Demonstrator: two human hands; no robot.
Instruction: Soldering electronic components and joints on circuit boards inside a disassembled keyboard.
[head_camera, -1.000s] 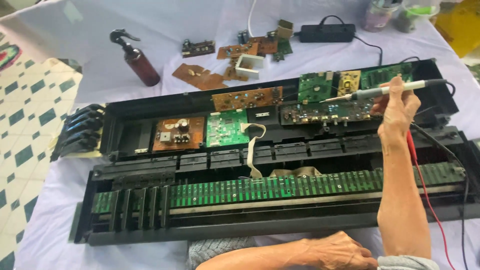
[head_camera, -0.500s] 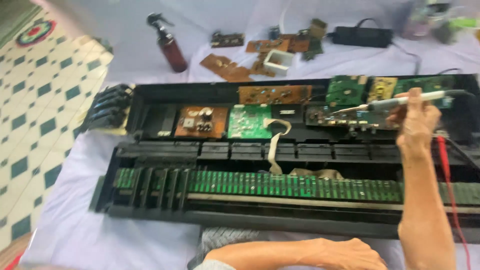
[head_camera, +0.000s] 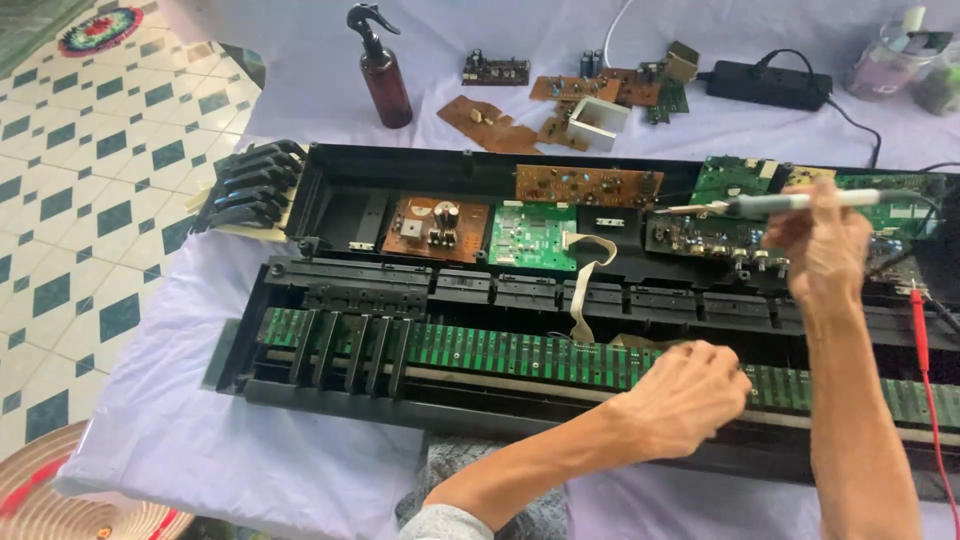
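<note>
- The opened keyboard case (head_camera: 330, 170) lies across a table covered with a white cloth (head_camera: 200, 440); everything below is placed against this case.
- The right hand (head_camera: 822, 248) is closed around a soldering iron (head_camera: 800, 202), held over the case's far right part.
- The iron lies nearly level, and its tip points left at the dark circuit board (head_camera: 700, 238) there; whether the tip touches the board cannot be told.
- The left hand (head_camera: 690, 395) rests on the long green strip board (head_camera: 500, 350) along the case's near edge, fingers curled down; whether it grips anything cannot be told.
- Inside the case, left of middle, sit a brown board (head_camera: 430, 228) and a green board (head_camera: 532, 235), side by side.
- A flat ribbon cable (head_camera: 588, 290) runs from beside the green board down toward the strip.
- A row of loose black keys (head_camera: 245, 185) lies at the case's far left corner.
- A red wire (head_camera: 925, 350) crosses the case's right end.
- Beyond the case stand a brown spray bottle (head_camera: 385, 85), loose boards (head_camera: 500, 120) and a black power strip (head_camera: 768, 85).
</note>
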